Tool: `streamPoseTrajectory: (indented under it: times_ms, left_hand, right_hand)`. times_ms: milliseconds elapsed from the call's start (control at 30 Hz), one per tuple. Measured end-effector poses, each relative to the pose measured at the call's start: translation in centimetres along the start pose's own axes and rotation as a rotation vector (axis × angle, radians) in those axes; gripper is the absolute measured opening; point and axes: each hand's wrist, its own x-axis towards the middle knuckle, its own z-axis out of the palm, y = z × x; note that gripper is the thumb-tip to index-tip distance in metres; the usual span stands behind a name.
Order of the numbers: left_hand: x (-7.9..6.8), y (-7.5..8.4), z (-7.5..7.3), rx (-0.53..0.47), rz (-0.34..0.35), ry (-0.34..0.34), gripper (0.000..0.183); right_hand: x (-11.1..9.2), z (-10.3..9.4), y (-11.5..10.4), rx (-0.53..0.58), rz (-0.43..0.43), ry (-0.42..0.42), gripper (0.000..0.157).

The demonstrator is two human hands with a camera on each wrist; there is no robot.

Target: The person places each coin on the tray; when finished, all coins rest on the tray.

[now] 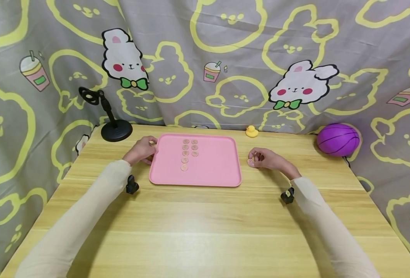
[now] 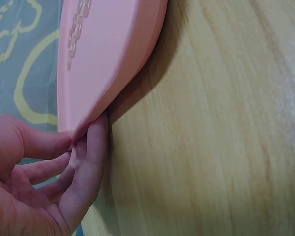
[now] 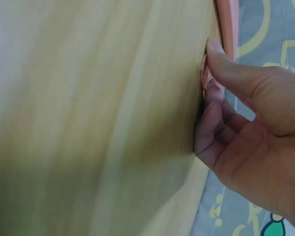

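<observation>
A pink tray (image 1: 215, 164) lies on the wooden table, with several round gold-coloured coins (image 1: 185, 147) in two columns left of its middle, the left column longer. My left hand (image 1: 143, 150) pinches the tray's left rim; in the left wrist view the thumb (image 2: 49, 143) is on the inner side and fingers curl underneath the edge. Just right of the tray, my right hand (image 1: 266, 158) holds a single coin (image 1: 250, 162) between thumb and fingers, close over the table. In the right wrist view that coin (image 3: 204, 72) stands on edge beside the thumb tip.
A yellow rubber duck (image 1: 251, 131) sits behind the tray at the table's back edge. A black stand (image 1: 116, 130) with a ring clip is at the back left, and a purple ball (image 1: 338, 139) at the back right. A patterned curtain (image 1: 177, 77) hangs behind the table (image 1: 205, 231).
</observation>
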Motion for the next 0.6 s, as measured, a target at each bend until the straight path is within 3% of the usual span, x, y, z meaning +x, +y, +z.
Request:
streamPoseTrajectory:
  times_ms: [200, 433, 600]
  left_hand:
    - [0.0, 0.0, -0.2, 0.0, -0.001, 0.004, 0.047]
    - [-0.3, 0.2, -0.2, 0.016, 0.006, 0.018, 0.047]
    - [-0.4, 0.1, -0.2, 0.011, 0.014, 0.0, 0.047]
  right_hand:
    - [0.8, -0.8, -0.1, -0.023, 0.03, -0.028, 0.017]
    - [1.1, -1.2, -0.2, 0.045, 0.081, -0.065, 0.019]
    - [1.1, -1.0, -0.6, 0.048, 0.078, -0.018, 0.018]
